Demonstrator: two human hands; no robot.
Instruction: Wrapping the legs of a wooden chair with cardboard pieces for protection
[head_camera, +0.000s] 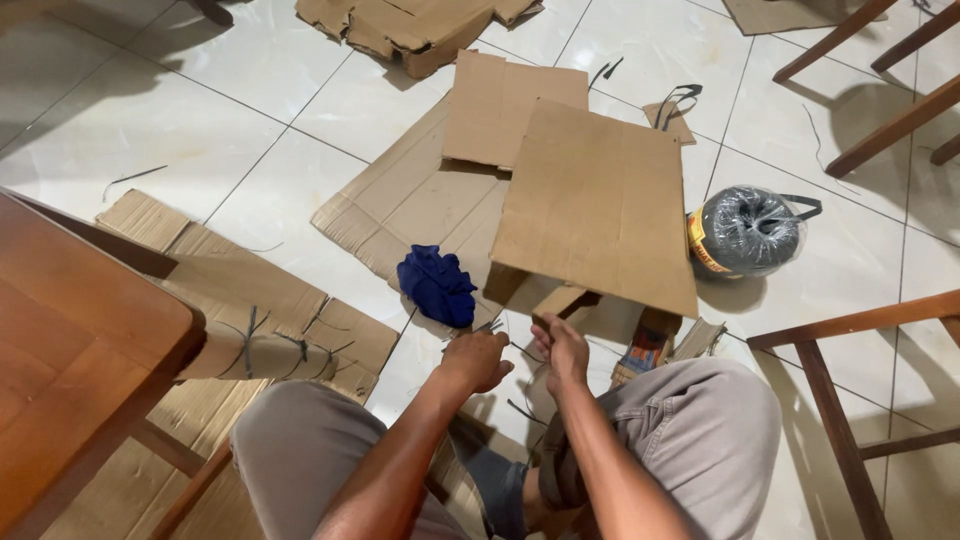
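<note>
Brown cardboard sheet (598, 205) — deep blue cloth (437, 285) — grey twine spool (748, 230)

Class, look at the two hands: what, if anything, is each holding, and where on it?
Both the left hand and right hand are closed near the cardboard sheet, at its near edge; what they grip is too small to tell.

Matt brown cardboard sheet (598, 205), glossy white tile floor (150, 120), blue cloth (437, 285), polished wood table (70, 320).
</note>
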